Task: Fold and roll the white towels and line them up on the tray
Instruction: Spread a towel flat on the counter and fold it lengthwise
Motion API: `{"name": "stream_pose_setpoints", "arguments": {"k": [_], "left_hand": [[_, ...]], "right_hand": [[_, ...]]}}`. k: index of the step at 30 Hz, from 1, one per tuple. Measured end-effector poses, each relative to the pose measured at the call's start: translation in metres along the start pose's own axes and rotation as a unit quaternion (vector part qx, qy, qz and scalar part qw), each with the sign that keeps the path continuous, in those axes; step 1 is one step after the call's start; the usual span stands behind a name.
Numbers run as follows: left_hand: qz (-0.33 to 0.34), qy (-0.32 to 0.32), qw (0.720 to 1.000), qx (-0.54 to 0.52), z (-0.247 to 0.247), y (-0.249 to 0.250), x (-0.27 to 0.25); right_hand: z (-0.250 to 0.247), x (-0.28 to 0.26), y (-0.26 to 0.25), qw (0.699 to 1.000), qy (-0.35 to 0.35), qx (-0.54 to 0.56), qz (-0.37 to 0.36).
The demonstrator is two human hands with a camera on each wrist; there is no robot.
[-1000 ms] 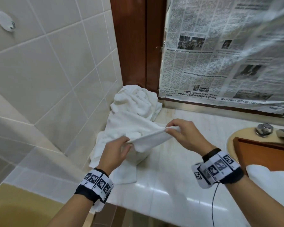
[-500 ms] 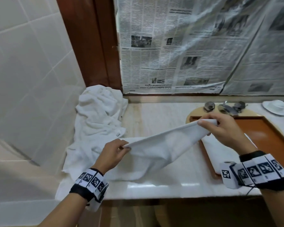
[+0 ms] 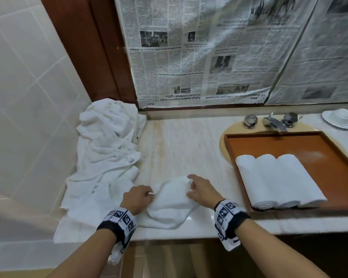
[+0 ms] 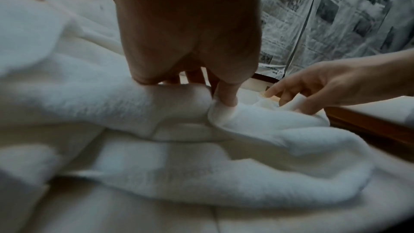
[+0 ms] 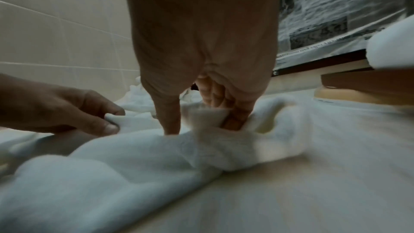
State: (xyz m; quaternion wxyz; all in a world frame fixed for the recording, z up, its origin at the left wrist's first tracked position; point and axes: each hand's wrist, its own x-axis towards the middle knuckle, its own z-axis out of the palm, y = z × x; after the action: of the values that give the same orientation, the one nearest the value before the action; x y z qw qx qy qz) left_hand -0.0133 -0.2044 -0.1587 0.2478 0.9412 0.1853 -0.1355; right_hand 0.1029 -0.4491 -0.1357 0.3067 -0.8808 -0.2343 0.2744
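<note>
Three rolled towels point(image 3: 277, 180) already lie side by side, touching, at the near left of the brown tray point(image 3: 329, 149); the rest of the tray floor is bare, so by my reading the job is partly done with room for more rolls. A fourth towel point(image 3: 170, 203) lies slack on the marble surface point(image 3: 179, 141) between the two wrists, near the front edge — not yet flattened, folded or rolled. The left hand point(image 3: 138, 199) pinches one edge of it, thumb and forefinger closed on the cloth, as the left wrist view shows plainly; the right hand point(image 3: 201, 190) holds the opposite end, its fingers point(image 5: 233, 112) curled into a bunched fold of the fabric. To the left, against the tiled wall, a heap of unfolded towels point(image 3: 107, 149) waits — how many it holds cannot be told from the tangle. What is left, I judge: spread this towel flat, fold it, roll it, set it beside the three; then work through the heap. A tap point(image 3: 273, 123) stands behind the tray.
</note>
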Motion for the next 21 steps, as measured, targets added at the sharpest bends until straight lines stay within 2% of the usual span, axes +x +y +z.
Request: {"name": "stream_pose_setpoints", "arguments": {"k": [6,8,11,14,16,18,21], "left_hand": [[0.063,-0.022,0.991,-0.119,0.023,0.021,-0.027],[0.077,-0.047,0.989,-0.119,0.028,0.032,-0.034],[0.077,-0.102,0.988,-0.083,0.035,0.047,-0.042],[0.090,-0.192,0.976,-0.040,0.036,0.060,-0.052],[0.087,-0.244,0.964,-0.056,0.033,0.065,-0.058],[0.069,-0.255,0.958,-0.109,0.026,0.068,-0.064],[0.063,-0.247,0.952,-0.167,0.010,0.065,-0.070]], "right_hand": [[0.007,-0.001,0.016,0.985,-0.089,-0.149,-0.003],[0.006,-0.010,0.024,0.979,-0.107,-0.171,0.002],[0.007,-0.031,0.032,0.979,-0.095,-0.182,-0.011],[0.003,-0.055,0.040,0.980,-0.116,-0.159,-0.009],[-0.004,-0.070,0.042,0.986,-0.132,-0.102,0.001],[-0.014,-0.084,0.040,0.992,-0.127,-0.027,0.003],[-0.030,-0.099,0.031,0.996,-0.092,0.019,0.004]]}}
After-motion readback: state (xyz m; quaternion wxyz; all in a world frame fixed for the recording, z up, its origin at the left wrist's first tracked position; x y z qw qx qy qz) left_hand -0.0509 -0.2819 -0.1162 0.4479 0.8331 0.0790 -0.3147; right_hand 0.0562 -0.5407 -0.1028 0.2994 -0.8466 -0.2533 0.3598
